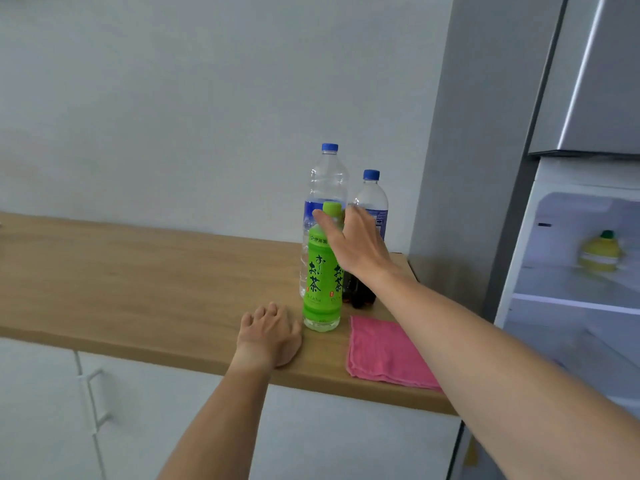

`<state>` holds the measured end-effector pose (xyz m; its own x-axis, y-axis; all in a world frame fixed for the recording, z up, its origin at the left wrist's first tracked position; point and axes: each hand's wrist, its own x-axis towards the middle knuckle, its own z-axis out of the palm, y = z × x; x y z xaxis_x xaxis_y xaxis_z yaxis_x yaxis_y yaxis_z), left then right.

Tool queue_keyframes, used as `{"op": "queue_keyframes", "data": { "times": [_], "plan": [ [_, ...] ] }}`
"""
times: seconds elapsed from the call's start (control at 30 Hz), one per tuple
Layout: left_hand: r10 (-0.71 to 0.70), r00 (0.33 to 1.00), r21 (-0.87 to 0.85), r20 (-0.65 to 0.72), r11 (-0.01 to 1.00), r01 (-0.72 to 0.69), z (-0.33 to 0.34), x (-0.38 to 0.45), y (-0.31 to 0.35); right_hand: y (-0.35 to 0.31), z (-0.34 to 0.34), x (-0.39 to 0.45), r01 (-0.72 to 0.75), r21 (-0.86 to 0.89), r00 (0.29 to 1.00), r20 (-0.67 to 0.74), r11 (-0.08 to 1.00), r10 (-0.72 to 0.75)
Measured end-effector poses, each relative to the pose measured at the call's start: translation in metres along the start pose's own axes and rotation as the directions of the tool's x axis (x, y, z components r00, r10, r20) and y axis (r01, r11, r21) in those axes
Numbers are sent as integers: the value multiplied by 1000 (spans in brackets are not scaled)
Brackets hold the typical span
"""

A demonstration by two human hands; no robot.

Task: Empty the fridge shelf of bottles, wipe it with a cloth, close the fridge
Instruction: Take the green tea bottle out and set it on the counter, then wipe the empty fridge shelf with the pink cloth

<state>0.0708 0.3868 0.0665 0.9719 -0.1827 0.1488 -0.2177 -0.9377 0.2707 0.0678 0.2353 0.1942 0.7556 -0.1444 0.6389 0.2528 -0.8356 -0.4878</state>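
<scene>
A green tea bottle [320,285] stands upright on the wooden counter [138,271]. My right hand [349,244] is wrapped around its neck, thumb on the left of the green cap, fingers on the right. Behind it stand a tall water bottle [327,178] and a shorter water bottle [372,199], both blue-capped, and a dark bottle [363,294] that my arm mostly hides. A folded pink cloth [381,351] lies to the right of the tea bottle. My left hand [270,334] rests palm down on the counter's front edge, holding nothing. The open fridge [571,299] is at the right.
A yellow lemon-shaped bottle [601,252] sits on a white fridge shelf, blurred. The closed grey upper fridge door [588,81] hangs above the open compartment. White cabinet doors with a handle [91,400] are under the counter. A pale wall backs the counter.
</scene>
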Motion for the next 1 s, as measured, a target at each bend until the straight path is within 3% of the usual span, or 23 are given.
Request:
{"op": "queue_keyframes", "data": {
  "times": [0.1,0.23,0.3,0.37,0.43,0.63,0.87,1.0],
  "plan": [
    [-16,1000,9,2,1000,16,2,-4,2,24,-4,-30,-4,-45,999,34,999,6],
    [-43,999,29,-20,999,44,6,-15,7,66,-5,-81,-23,-374,982,166,927,91],
    [-60,998,43,4,997,60,6,-23,13,82,-6,-102,-99,-486,900,329,868,286],
    [-72,997,56,20,996,71,6,-32,19,90,-5,-117,-170,-531,762,463,830,452],
    [-68,997,93,25,994,65,7,-43,24,94,-1,-127,-194,-556,692,507,808,514],
    [-18,999,111,-34,994,22,12,-71,31,86,-10,-151,-121,-545,760,487,830,430],
    [-7,987,54,-163,998,16,23,-102,50,86,-36,-198,80,-471,925,362,878,110],
    [155,944,33,-293,988,-152,38,-126,73,97,-54,-226,130,-441,963,269,888,-7]
  ]
}}
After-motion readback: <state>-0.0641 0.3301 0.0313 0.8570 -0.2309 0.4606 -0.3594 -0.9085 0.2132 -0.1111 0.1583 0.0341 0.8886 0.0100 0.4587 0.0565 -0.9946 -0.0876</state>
